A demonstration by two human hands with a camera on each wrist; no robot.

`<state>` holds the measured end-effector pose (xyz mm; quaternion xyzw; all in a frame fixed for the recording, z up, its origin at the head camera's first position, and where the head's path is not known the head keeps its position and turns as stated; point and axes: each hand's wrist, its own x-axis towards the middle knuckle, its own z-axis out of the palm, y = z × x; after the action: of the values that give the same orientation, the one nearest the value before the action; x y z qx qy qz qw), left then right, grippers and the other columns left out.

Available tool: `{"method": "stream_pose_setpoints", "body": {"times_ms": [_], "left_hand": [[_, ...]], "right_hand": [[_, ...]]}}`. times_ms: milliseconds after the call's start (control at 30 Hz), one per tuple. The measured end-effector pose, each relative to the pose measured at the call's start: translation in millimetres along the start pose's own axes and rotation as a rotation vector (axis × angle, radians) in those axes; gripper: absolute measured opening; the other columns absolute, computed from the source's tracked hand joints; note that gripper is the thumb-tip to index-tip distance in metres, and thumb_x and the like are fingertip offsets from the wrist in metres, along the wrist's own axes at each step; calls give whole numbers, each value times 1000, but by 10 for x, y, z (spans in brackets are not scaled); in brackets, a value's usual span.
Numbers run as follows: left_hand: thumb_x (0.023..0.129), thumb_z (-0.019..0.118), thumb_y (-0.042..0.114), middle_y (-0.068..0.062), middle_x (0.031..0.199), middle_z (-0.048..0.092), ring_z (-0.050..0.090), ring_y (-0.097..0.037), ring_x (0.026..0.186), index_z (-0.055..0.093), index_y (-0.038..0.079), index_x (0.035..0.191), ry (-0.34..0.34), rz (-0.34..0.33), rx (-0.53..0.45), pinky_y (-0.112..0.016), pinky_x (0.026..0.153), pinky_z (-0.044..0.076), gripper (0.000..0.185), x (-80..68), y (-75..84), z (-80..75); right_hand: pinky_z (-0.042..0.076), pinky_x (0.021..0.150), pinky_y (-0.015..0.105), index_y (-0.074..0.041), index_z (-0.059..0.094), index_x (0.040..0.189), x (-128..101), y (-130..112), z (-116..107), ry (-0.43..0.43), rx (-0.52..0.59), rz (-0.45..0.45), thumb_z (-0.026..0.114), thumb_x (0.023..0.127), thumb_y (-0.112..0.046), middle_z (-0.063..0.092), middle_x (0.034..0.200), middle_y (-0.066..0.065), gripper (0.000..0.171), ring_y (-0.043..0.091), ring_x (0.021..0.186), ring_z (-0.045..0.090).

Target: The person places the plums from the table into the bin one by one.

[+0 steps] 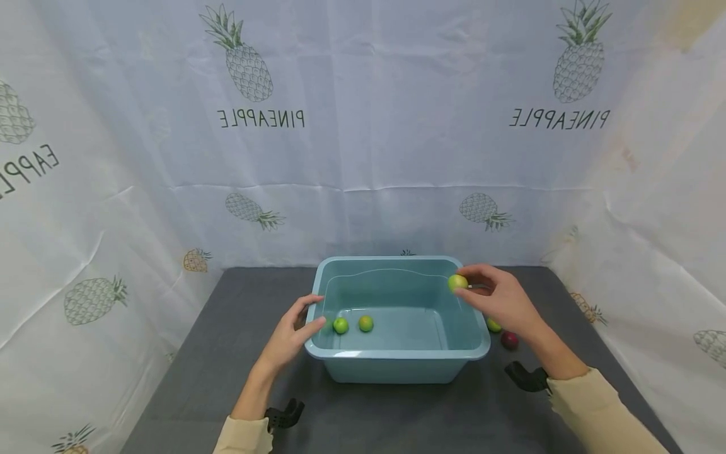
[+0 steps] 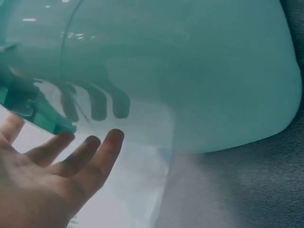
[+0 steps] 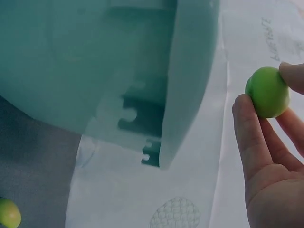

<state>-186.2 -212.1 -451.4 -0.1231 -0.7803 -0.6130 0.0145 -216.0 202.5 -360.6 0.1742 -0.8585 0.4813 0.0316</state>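
A light blue plastic basin [image 1: 397,354] stands on the dark table. My left hand [image 1: 289,334] is at its left rim, thumb over the rim, the other fingers along the outer side. In the left wrist view, those fingers look fairly straight beside the basin's wall [image 2: 213,85]. Above the right rim, my right hand [image 1: 499,296] pinches a small round green fruit [image 3: 268,92] between thumb and fingers. Two similar green fruits [image 1: 340,325] lie inside the basin, on its left side.
Right of the basin, a dark red round fruit [image 1: 509,341] lies on the table [image 1: 249,296] by another green fruit [image 1: 493,325], partly hidden by the rim. A white cloth [image 1: 363,151] printed with pineapples hangs behind and at both sides.
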Motion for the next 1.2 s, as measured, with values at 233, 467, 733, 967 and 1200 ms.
{"method": "stream_pose_setpoints", "body": {"times_ms": [233, 467, 733, 967, 1200], "left_hand": [[101, 65, 19, -20, 155, 41, 39, -38, 143, 55, 9, 140, -43, 20, -23, -38, 98, 48, 41, 45, -17, -49], [100, 67, 17, -21, 153, 42, 40, -37, 142, 56, 9, 137, -48, 39, -49, -25, 92, 48, 39, 50, -56, -62], [101, 65, 15, -23, 153, 41, 40, -36, 141, 56, 9, 133, -18, 58, -26, -28, 92, 48, 34, 31, -81, -41], [102, 63, 16, -21, 154, 40, 36, -35, 144, 55, 5, 133, -7, 53, -9, -32, 95, 46, 34, 24, -72, -21], [102, 61, 16, -24, 155, 38, 42, -43, 138, 53, 3, 133, -8, 48, -54, -51, 92, 49, 34, 38, -71, 12]], "right_hand": [[56, 83, 27, -2, 62, 128, 58, -29, 84, -54, 49, -30, 75, 94, -18, 64, 123, 16, 40, 24, 108, 69], [57, 83, 30, -3, 62, 130, 123, -104, 158, -103, 96, -32, 75, 94, -19, 62, 125, 15, 42, 27, 111, 67], [55, 88, 30, -5, 62, 131, 250, -236, 223, -142, 109, -53, 75, 94, -21, 63, 126, 13, 42, 33, 116, 63], [54, 90, 32, -4, 62, 130, 383, -330, 277, -169, 106, -87, 75, 95, -21, 62, 125, 14, 41, 30, 115, 63], [54, 88, 40, -7, 64, 126, 526, -440, 323, -178, 72, -108, 76, 94, -22, 64, 121, 11, 37, 26, 111, 64]]}}
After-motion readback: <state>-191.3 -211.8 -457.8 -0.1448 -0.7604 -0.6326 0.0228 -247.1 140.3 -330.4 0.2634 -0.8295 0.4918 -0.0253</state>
